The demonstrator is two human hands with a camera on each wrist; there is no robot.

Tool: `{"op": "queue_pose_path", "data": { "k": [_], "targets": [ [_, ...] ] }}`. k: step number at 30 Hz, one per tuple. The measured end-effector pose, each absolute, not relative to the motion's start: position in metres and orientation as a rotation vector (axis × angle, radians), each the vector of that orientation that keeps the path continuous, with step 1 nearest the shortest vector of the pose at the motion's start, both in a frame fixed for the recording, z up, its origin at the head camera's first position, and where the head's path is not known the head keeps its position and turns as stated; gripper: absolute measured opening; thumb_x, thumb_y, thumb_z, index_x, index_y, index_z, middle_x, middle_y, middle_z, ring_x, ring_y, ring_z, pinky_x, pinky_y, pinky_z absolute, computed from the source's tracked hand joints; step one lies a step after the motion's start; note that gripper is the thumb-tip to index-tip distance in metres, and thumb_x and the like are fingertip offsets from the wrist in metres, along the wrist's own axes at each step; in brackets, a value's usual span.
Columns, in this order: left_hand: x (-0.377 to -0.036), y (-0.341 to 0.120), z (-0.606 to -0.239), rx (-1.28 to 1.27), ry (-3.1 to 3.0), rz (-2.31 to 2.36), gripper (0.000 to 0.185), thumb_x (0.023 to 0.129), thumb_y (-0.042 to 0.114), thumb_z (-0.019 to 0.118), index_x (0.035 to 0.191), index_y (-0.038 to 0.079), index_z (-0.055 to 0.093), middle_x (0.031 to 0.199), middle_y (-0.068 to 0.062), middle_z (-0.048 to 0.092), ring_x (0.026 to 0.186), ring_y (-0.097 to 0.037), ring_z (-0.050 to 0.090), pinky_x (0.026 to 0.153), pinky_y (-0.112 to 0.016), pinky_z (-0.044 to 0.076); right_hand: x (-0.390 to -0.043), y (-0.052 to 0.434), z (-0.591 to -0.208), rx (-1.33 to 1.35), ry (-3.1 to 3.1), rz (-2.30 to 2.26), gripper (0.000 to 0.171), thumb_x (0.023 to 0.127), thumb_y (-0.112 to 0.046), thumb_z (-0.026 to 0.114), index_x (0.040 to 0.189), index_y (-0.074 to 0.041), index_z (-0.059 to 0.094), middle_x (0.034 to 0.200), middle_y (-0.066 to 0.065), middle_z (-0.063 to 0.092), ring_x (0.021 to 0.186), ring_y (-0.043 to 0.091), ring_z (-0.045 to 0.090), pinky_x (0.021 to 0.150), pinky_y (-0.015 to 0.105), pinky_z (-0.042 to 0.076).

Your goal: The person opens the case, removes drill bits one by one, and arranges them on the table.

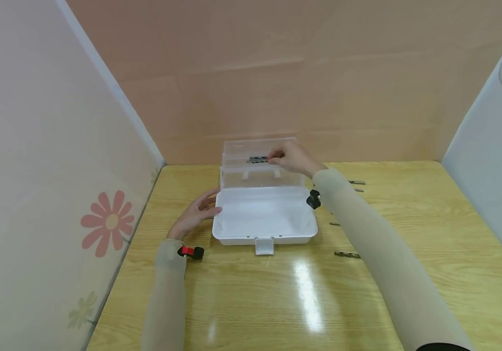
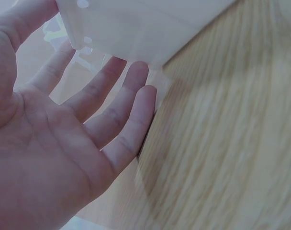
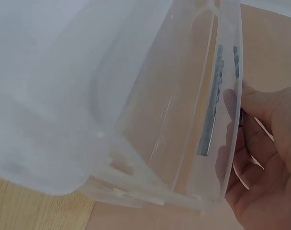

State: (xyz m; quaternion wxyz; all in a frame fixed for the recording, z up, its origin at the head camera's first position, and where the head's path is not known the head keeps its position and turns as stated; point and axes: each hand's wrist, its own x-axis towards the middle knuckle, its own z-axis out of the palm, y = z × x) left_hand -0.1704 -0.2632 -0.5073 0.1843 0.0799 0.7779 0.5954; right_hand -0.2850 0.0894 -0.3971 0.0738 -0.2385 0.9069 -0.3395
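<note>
On a glossy wooden table (image 1: 277, 302) walled by peach and pastel panels, the right hand (image 1: 292, 158) pinches a drill bit (image 1: 258, 159) at its fingertips, over the raised clear lid (image 1: 259, 163) of an open white plastic box (image 1: 264, 217). The left hand (image 1: 195, 212) lies with relaxed, slightly spread fingers (image 2: 131, 96) touching the box's left side. Loose drill bits (image 1: 346, 254) lie right of the right forearm

You're at a staged recording booth, not a home or workshop: a glossy light-wood tabletop (image 1: 242, 297) boxed in by a plain peach back panel (image 1: 277, 73), a pale flower-printed left panel (image 1: 35, 170) and a moon-and-cloud right panel (image 1: 496, 146).
</note>
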Motion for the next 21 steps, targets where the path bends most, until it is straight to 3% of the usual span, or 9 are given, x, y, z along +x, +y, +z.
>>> {"op": "queue_pose_path", "data": {
  "k": [14, 21],
  "targets": [
    [-0.167, -0.27, -0.505, 0.198, 2.214, 1.664, 0.074, 0.102, 0.036, 0.075, 0.166, 0.033, 0.037, 0.17, -0.017, 0.038, 0.155, -0.046, 0.037, 0.124, -0.066, 0.037, -0.275, 0.108, -0.388, -0.637, 2.637, -1.122, 0.023, 0.104, -0.02, 0.072, 0.121, -0.007, 0.078, 0.126, 0.015, 0.076, 0.118, 0.032, 0.068, 0.104, 0.052, 0.054],
    [-0.17, -0.27, -0.51, 0.198, 2.195, 1.668, 0.075, 0.103, 0.034, 0.074, 0.167, 0.031, 0.036, 0.169, -0.017, 0.04, 0.154, -0.045, 0.04, 0.123, -0.063, 0.039, -0.267, 0.123, -0.393, -0.576, 2.604, -1.238, 0.028, 0.099, -0.022, 0.077, 0.122, -0.004, 0.077, 0.123, 0.017, 0.077, 0.117, 0.033, 0.069, 0.102, 0.049, 0.054]
  ]
}}
